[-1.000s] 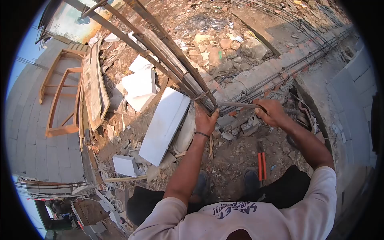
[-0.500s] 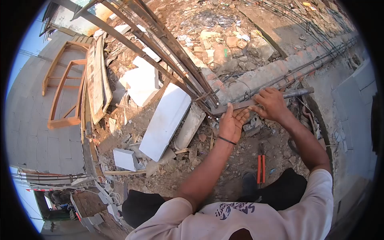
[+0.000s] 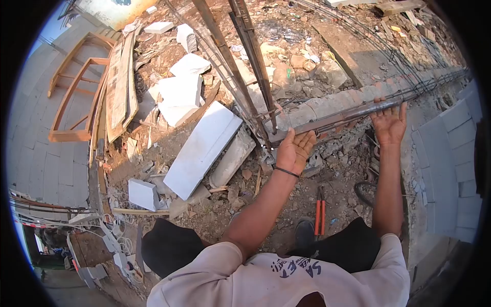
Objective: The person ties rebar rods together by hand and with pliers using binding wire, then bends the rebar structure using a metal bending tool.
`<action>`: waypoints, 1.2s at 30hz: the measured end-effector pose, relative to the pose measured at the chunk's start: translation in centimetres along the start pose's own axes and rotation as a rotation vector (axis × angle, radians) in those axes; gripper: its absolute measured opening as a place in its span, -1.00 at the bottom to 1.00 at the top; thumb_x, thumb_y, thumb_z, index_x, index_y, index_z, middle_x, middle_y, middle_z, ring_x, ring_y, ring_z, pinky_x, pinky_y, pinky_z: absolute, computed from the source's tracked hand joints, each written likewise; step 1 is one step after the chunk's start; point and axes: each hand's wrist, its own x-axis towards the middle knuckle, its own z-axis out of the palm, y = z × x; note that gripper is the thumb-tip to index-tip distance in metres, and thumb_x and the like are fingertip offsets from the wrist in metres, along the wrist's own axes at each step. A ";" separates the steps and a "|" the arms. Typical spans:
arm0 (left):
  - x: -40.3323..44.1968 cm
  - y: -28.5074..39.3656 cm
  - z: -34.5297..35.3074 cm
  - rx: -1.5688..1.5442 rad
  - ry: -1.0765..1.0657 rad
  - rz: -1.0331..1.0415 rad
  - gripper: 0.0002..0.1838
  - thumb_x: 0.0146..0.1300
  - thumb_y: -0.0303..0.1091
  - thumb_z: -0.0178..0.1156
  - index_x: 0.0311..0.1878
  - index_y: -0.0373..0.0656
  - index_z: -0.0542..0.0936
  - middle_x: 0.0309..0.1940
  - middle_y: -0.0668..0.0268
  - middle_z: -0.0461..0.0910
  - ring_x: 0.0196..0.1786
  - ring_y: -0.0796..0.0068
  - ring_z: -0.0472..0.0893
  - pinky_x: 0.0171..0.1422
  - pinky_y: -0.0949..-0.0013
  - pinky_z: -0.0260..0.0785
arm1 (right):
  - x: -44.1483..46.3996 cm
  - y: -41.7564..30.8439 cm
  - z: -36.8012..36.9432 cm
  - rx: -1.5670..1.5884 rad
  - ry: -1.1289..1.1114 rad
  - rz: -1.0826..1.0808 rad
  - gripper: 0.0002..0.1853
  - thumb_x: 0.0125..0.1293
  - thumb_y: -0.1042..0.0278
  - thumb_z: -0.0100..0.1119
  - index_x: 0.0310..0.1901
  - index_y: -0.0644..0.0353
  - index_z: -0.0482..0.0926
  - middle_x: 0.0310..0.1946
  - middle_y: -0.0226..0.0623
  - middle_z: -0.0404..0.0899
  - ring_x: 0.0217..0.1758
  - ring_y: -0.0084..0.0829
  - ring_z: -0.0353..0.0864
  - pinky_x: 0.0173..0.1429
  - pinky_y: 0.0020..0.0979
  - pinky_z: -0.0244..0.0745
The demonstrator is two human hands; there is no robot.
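A long metal bar [image 3: 313, 126], flat and dark on the left and pipe-like on the right, lies along the rebar on top of the low brick wall. My left hand [image 3: 295, 152] is palm up against the near side of its left part, thumb and fingers stretched out rather than wrapped round it. Further right, my right hand [image 3: 389, 126] holds the pipe end [image 3: 365, 109] from below, palm up, fingers passing behind it. The bar's left end meets the foot of the upright rebar column [image 3: 266, 115].
Red-handled cutters [image 3: 319, 217] lie on the ground by my shoe. White blocks [image 3: 203, 148] and rubble fill the left side. Wooden frames [image 3: 76, 135] and planks [image 3: 123, 92] lean there. A grey block wall [image 3: 450, 158] stands right.
My right hand has moved right along the bar and turned palm up, and the bar's pipe end has risen toward the wall rebar. My left hand stays close to the same place.
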 end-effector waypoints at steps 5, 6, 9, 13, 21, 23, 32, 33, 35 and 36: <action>-0.6 1.3 0.3 0.029 0.014 0.020 -0.56 0.56 -0.13 -0.02 0.11 -0.43 0.35 0.01 -0.13 0.56 0.13 0.06 0.62 0.25 0.10 0.57 | 2.3 0.7 0.4 0.244 -0.067 -0.018 -0.59 0.46 0.07 0.16 -0.51 0.06 0.32 -0.64 -0.49 0.23 -0.57 -0.48 0.25 -0.24 -0.32 0.35; -0.7 1.6 0.3 0.027 0.040 0.006 -0.57 0.56 -0.14 -0.02 0.11 -0.42 0.36 0.00 -0.12 0.56 0.12 0.07 0.62 0.23 0.12 0.58 | 2.0 0.6 0.7 0.230 -0.126 -0.032 -0.57 0.47 0.09 0.16 -0.52 0.05 0.30 -0.66 -0.51 0.22 -0.60 -0.51 0.23 -0.30 -0.34 0.32; -1.0 2.3 0.5 0.032 0.014 -0.034 -0.58 0.55 -0.15 -0.01 0.11 -0.42 0.35 0.02 -0.12 0.54 0.13 0.05 0.61 0.24 0.11 0.58 | 1.8 0.5 1.9 0.181 -0.074 -0.031 -0.58 0.48 0.14 0.14 -0.54 0.01 0.26 -0.69 -0.55 0.17 -0.64 -0.56 0.19 -0.36 -0.39 0.26; -1.2 2.9 0.6 -0.002 0.014 -0.064 -0.58 0.55 -0.15 -0.01 0.12 -0.42 0.35 0.05 -0.13 0.53 0.14 0.04 0.60 0.24 0.10 0.57 | 1.1 0.5 3.4 0.046 0.057 -0.119 -0.59 0.48 0.18 0.12 -0.53 -0.01 0.25 -0.70 -0.56 0.16 -0.67 -0.57 0.17 -0.43 -0.40 0.25; -5.1 5.7 -1.7 0.454 0.082 -0.024 -0.52 0.46 -0.06 0.16 0.08 -0.37 0.42 0.04 0.01 0.55 0.05 0.14 0.63 0.10 0.22 0.57 | 5.7 1.7 5.6 -0.054 0.403 -0.098 -0.64 0.52 0.15 0.08 -0.46 -0.02 0.24 -0.70 -0.59 0.11 -0.72 -0.59 0.10 -0.54 -0.42 0.21; -5.8 7.2 -2.4 0.931 0.271 0.432 -0.50 0.35 -0.07 0.29 0.06 -0.35 0.45 -0.01 0.05 0.57 -0.03 0.15 0.64 0.02 0.24 0.54 | 6.1 1.8 5.4 -0.085 0.443 -0.056 -0.64 0.54 0.12 0.02 -0.44 0.00 0.23 -0.69 -0.58 0.11 -0.72 -0.58 0.08 -0.54 -0.42 0.20; -1.2 9.9 -1.9 1.614 0.097 0.965 -0.54 0.09 -0.22 0.46 -0.07 -0.31 0.54 -0.32 0.03 0.65 -0.22 0.06 0.68 -0.09 0.15 0.51 | 6.8 1.6 4.1 -0.139 0.526 -0.059 -0.66 0.54 0.06 -0.01 -0.36 0.05 0.26 -0.63 -0.53 0.18 -0.71 -0.60 0.10 -0.55 -0.41 0.21; -1.1 10.0 -1.9 1.629 0.072 0.943 -0.53 0.11 -0.22 0.44 -0.04 -0.32 0.51 -0.28 0.00 0.65 -0.19 -0.01 0.67 -0.08 0.08 0.49 | 6.0 1.6 4.2 -0.163 0.517 -0.085 -0.65 0.54 0.04 0.00 -0.36 0.05 0.26 -0.62 -0.52 0.19 -0.70 -0.59 0.13 -0.55 -0.39 0.24; -1.1 10.1 -2.2 1.649 0.016 0.980 -0.56 0.17 -0.24 0.40 -0.04 -0.34 0.48 -0.25 -0.04 0.64 -0.17 -0.11 0.65 -0.10 0.02 0.48 | 5.2 2.0 4.1 -0.171 0.501 -0.090 -0.65 0.54 0.03 0.01 -0.35 0.05 0.26 -0.60 -0.51 0.21 -0.69 -0.58 0.16 -0.54 -0.37 0.27; -1.2 10.2 -2.0 1.660 0.015 0.976 -0.56 0.17 -0.24 0.40 -0.04 -0.34 0.48 -0.25 -0.04 0.64 -0.17 -0.11 0.65 -0.10 0.02 0.48 | 4.6 1.8 3.4 -0.120 0.469 -0.089 -0.64 0.54 0.02 0.01 -0.35 0.05 0.26 -0.59 -0.50 0.22 -0.68 -0.57 0.18 -0.53 -0.35 0.29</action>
